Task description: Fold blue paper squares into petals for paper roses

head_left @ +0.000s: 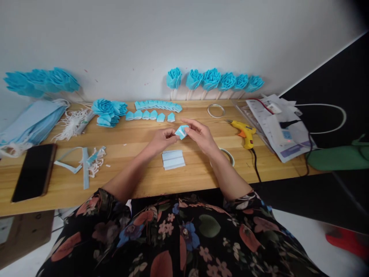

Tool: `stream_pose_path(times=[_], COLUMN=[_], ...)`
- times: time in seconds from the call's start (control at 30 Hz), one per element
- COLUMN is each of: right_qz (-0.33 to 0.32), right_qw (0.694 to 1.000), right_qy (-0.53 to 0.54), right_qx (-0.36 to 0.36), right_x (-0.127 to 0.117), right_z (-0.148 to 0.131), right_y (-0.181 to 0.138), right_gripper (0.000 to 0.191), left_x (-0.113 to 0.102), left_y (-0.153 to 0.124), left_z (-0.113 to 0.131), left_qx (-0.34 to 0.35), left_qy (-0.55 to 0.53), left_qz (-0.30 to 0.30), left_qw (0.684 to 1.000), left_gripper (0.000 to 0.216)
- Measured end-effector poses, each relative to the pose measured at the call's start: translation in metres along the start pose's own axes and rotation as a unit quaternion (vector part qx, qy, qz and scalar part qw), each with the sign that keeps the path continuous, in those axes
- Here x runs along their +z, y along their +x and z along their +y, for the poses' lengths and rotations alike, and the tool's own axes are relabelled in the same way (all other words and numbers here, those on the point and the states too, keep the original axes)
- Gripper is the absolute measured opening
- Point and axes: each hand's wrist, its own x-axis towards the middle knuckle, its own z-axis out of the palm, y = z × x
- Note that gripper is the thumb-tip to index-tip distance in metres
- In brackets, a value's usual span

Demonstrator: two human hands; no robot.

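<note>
Both my hands meet above the middle of the wooden table [138, 181], pinching one small folded blue piece [182, 131] between them. My left hand [161, 141] grips its left edge with curled fingers. My right hand [200, 135] holds its right side between thumb and fingertips. Just below the hands lies a small stack of cut blue-and-white rectangles [173, 159]. Behind the hands sits a row of folded blue petals [150, 115] and a longer fanned row [158, 105].
Finished blue roses [215, 80] lean on the wall; more [109, 111] lie at left beside a pile of masks [30, 123] and ear loops [72, 123]. A phone [34, 171], trimmed strips [85, 161], a yellow glue gun [245, 132], tape rolls [216, 110] and papers [276, 127] surround.
</note>
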Motion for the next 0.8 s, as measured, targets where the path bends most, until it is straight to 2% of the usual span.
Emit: stream_pose_path(times=[0.13, 0.3, 0.53, 0.63, 0.8], right_qz=[0.007, 0.008, 0.030, 0.037, 0.010], right_qw=[0.999, 0.999, 0.999, 0.998, 0.999], right_qy=[-0.033, -0.028, 0.013, 0.034, 0.039], right_qx=[-0.020, -0.020, 0.043, 0.045, 0.031], right_x=[-0.001, -0.002, -0.001, -0.001, 0.000], right_z=[0.005, 0.005, -0.006, -0.008, -0.006], right_y=[0.000, 0.000, 0.000, -0.001, 0.001], right_gripper=[0.042, 0.039, 0.043, 0.041, 0.042], left_x=[0.001, 0.000, 0.001, 0.001, 0.000], left_y=[0.000, 0.000, 0.000, 0.000, 0.002], left_z=[0.000, 0.002, 0.004, 0.003, -0.001], left_qx=[0.002, -0.004, -0.020, -0.015, -0.011], left_qy=[0.004, 0.006, -0.007, -0.023, -0.040], left_qz=[-0.023, -0.027, -0.003, 0.013, 0.029], left_qw=[1.000, 1.000, 1.000, 1.000, 0.999], left_gripper=[0.022, 0.024, 0.020, 0.020, 0.021])
